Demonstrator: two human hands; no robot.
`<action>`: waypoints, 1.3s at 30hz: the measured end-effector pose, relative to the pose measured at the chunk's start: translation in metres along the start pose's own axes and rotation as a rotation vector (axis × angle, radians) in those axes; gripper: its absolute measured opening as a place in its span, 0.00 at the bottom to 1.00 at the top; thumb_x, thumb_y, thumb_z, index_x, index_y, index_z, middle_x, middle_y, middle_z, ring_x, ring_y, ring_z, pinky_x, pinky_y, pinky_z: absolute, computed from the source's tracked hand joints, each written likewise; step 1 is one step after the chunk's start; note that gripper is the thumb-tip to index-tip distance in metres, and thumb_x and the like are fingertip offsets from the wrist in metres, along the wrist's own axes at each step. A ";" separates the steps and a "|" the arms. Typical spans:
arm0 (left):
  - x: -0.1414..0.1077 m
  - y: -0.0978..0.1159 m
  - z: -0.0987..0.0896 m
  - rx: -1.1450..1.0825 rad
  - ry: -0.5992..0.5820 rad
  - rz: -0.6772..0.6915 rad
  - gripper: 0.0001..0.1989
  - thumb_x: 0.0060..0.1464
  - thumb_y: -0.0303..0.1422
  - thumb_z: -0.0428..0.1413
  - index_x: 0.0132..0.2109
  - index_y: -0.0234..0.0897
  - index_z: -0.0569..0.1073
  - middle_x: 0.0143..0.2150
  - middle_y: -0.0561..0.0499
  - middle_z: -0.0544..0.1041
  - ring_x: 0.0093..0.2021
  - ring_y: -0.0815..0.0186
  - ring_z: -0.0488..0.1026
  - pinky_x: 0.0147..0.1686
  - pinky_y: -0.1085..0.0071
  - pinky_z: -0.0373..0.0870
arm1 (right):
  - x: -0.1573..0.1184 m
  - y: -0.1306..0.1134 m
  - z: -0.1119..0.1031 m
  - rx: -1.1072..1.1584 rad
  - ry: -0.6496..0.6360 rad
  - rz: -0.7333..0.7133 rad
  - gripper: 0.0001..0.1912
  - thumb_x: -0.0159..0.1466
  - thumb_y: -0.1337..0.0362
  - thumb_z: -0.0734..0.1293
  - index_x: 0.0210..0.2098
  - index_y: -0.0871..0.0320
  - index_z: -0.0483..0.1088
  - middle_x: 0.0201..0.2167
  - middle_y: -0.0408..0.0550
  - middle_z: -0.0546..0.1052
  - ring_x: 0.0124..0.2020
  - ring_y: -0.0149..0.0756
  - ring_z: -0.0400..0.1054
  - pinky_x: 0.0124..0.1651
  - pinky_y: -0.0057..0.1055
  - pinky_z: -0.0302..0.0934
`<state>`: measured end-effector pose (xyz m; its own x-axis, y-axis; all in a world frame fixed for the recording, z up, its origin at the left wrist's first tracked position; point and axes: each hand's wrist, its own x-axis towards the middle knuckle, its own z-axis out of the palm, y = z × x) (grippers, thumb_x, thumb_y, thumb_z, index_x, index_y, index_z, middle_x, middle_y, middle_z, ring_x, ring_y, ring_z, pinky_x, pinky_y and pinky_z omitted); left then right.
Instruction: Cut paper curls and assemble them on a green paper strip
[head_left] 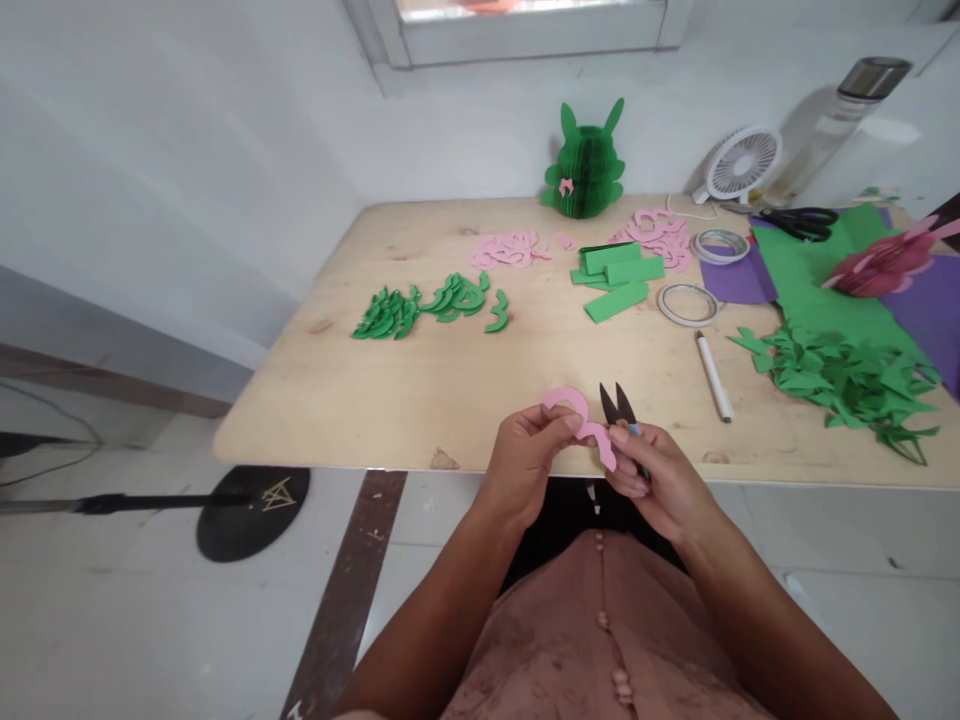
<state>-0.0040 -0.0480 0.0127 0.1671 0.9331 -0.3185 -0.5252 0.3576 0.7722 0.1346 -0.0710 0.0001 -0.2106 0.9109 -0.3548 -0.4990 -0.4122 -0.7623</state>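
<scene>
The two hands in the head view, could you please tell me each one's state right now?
Left hand: closed, pinching the pink paper piece.
Right hand: closed around the black-bladed snips, whose blades stand apart.

Bottom centre: a dusty-pink top (540, 650) with faint patterning, round buttons (602, 620) down its front; black clothing (551, 520) just above.

Hands: two, left hand (525, 450) and right hand (660, 465), lower middle
Snips (622, 408): just the one, same spot
Held pink cutout (571, 394): one
Black scissors (814, 222): one pair, upper right
Tape rolls (663, 306): at least two, right of centre
White marker (714, 378): one
Fan (744, 163): one
Bottle (836, 125): one
Paper figures (585, 170): two, one up top, one at right edge
Green strips (619, 300): at least four, overlapping
Loose pink piles (506, 250): two, upper middle, pieces too tangled to count
Green curve clumps (386, 313): three, left of centre
</scene>
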 end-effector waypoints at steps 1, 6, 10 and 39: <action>0.000 0.000 -0.001 0.005 0.005 0.007 0.06 0.40 0.28 0.64 0.23 0.32 0.74 0.23 0.55 0.71 0.27 0.73 0.68 0.34 0.74 0.65 | 0.000 -0.001 0.000 -0.028 0.031 -0.020 0.19 0.54 0.59 0.72 0.17 0.59 0.60 0.13 0.34 0.53 0.15 0.21 0.39 0.16 0.24 0.32; -0.002 -0.002 -0.004 0.085 0.014 0.038 0.05 0.42 0.29 0.63 0.24 0.33 0.75 0.23 0.54 0.72 0.28 0.72 0.67 0.37 0.74 0.64 | 0.002 -0.012 0.002 -0.188 0.182 -0.121 0.13 0.51 0.57 0.73 0.27 0.61 0.71 0.14 0.33 0.52 0.16 0.21 0.38 0.18 0.25 0.31; -0.004 -0.003 -0.004 0.186 -0.020 0.072 0.05 0.44 0.29 0.62 0.24 0.33 0.75 0.24 0.53 0.73 0.29 0.71 0.68 0.38 0.73 0.63 | 0.005 -0.018 0.005 -0.356 0.216 -0.173 0.13 0.51 0.57 0.73 0.28 0.61 0.73 0.17 0.36 0.58 0.17 0.22 0.41 0.18 0.25 0.33; 0.000 0.030 -0.013 0.446 -0.171 0.042 0.08 0.42 0.34 0.64 0.30 0.34 0.77 0.29 0.48 0.78 0.31 0.67 0.73 0.37 0.72 0.67 | 0.006 -0.025 0.005 -0.723 0.103 -0.192 0.08 0.54 0.60 0.69 0.23 0.58 0.71 0.16 0.38 0.65 0.19 0.27 0.55 0.22 0.26 0.49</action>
<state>-0.0303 -0.0382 0.0288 0.3075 0.9267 -0.2160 -0.1313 0.2661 0.9550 0.1419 -0.0553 0.0200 -0.0787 0.9763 -0.2015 0.1649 -0.1866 -0.9685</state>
